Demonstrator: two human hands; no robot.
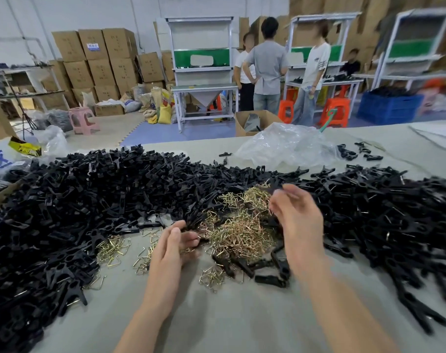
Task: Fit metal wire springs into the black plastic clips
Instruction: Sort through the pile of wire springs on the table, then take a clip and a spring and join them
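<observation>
Bare forearms reach over the grey table [229, 317]. The left hand [174, 247] curls its fingers round something dark, likely one of the black plastic clips [102, 200] heaped on both sides. The right hand [295, 217] is blurred above the tangled brass-coloured wire springs [242, 233], so I cannot tell its grip. Best tease one spring free before seating it squarely.

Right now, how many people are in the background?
4: person in grey; person in white half hidden left of them; second person in white right of them; seated person in black, far right. More may be hidden.
</observation>
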